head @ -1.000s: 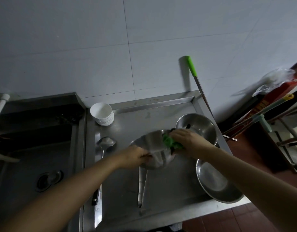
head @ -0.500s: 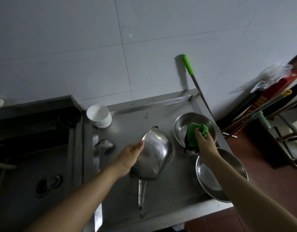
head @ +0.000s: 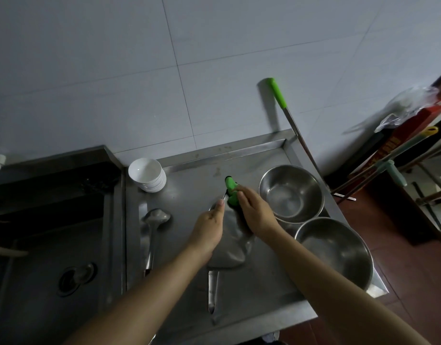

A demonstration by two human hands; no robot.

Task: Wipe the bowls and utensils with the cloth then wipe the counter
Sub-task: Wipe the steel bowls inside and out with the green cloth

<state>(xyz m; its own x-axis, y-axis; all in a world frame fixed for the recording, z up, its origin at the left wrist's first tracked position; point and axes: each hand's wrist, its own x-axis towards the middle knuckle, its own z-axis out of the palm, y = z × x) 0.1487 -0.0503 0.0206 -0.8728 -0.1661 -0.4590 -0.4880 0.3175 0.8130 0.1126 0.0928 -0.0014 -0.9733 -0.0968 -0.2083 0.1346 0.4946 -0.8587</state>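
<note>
From the head view, my left hand (head: 209,229) grips the near rim of the steel bowl (head: 233,241) I am wiping, thumb up along its edge, and holds it tipped on its side just above the desk (head: 264,280). My right hand (head: 255,212) clutches the green cloth (head: 231,192) and presses it against the bowl's far rim — the cloth bunches out beyond my fingers.

The bowl is what worries me. It is smooth metal held by one edge only, and the push of the cloth goes against that hold. If I press too hard, I judge it could twist out of my left hand and clatter down onto the flat utensil (head: 212,292) that lies on the desk just below my left wrist.

To the right of my right hand stand two more steel bowls, a smaller one (head: 291,192) and a big one (head: 335,252) nearer me. The big one sits at the desk's front corner, and I think a careless swing of my right elbow could knock it to the floor.

Left of my left hand lies a ladle (head: 154,220), and beyond it a stack of white bowls (head: 147,174) at the back, near the sink (head: 52,245) — well apart from my hands, so little risk there.

The cloth's loose end could also snag the bowl rim as I turn it.
</note>
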